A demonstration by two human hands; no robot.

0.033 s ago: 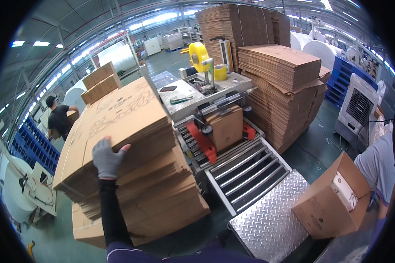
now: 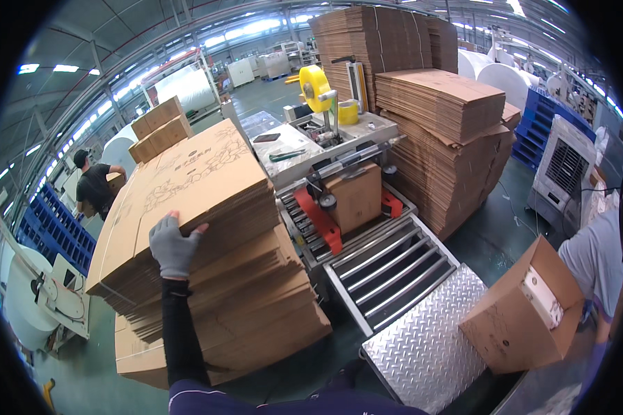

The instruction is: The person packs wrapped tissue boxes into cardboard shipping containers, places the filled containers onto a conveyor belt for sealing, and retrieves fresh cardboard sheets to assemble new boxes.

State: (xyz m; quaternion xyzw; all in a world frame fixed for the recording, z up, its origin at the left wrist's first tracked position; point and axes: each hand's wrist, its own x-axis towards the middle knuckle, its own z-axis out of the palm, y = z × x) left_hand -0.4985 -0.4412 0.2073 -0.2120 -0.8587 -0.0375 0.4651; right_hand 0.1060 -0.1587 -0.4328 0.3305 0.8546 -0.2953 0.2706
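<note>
**Gloved left hand on edge of flat carton stack; right hand out of view**

Left hand (image 2: 172, 247), grey glove with bare fingertips, lies against the near side of a stack of flat cartons (image 2: 204, 162). Fingers reach up to the top edge, thumb held apart to the right. Palm side hidden: can't tell if any sheets are pinched. Right hand not visible, so no state for it.

Stack sits at the person's left, on a lower cardboard stack (image 2: 242, 321) with ragged edges. Thin strap (image 2: 112, 292) shows at its near left corner.

Handling, judged by look: one sheet should be light and fairly stiff, bending at the creases; the whole stack heavy. Printed face probably a bit slick, so sheets may slide. Edges likely crush or fray. Best hold: near edge of the top sheet, thumb above, fingers beneath, second hand on another edge.

Right of the stack: upright carton (image 2: 356, 204) between red guards (image 2: 318, 221) on the taping machine, yellow tape roll (image 2: 323, 86) above. Then roller conveyor (image 2: 390, 273), metal tread plate (image 2: 422, 342), tilted open carton (image 2: 502, 335) with a white item inside, beside a co-worker's grey sleeve (image 2: 595, 249).
</note>
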